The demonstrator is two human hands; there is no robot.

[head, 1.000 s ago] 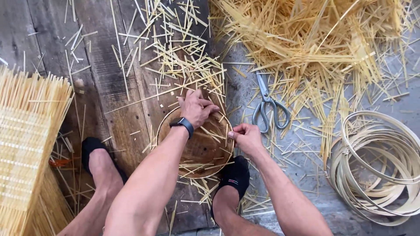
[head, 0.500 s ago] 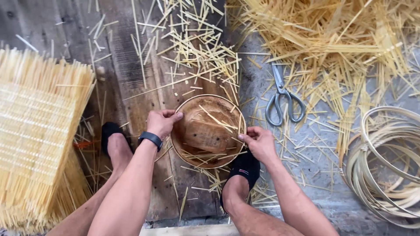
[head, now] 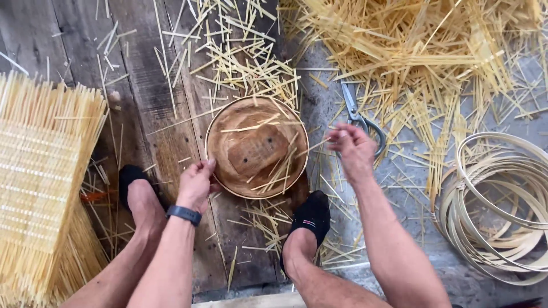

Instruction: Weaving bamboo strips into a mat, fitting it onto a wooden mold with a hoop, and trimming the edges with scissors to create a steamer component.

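Left hand (head: 196,183) grips the near-left rim of a round woven basket (head: 257,147) sitting mid-floor on dark wooden planks (head: 154,85); right hand (head: 354,149), apart, pinches a thin bamboo strip (head: 313,146). Loose strips (head: 411,45) litter the far side, with scissors (head: 358,117) just beyond that hand, coiled hoops (head: 496,205) at the right edge and a woven mat (head: 40,177) at the left.

Even, soft daylight fills the scene, bright without being harsh. No single source shows; shadows are faint and short, the darkest pooling just under the round shallow woven bamboo basket (head: 257,147) and beside the black socks (head: 311,219). The heap of pale yellow bamboo splints (head: 411,40) at the upper right is the brightest area, close to washed out, while the dark weathered wooden floor planks (head: 148,74) read dim and low in contrast. No glare spots appear. The right hand (head: 354,149) is slightly smeared by motion; the left hand (head: 197,183) is sharper. Focus holds across most of the frame, with mild wide-angle bending toward the edges, seen in the coil of pale bamboo hoops (head: 496,205).
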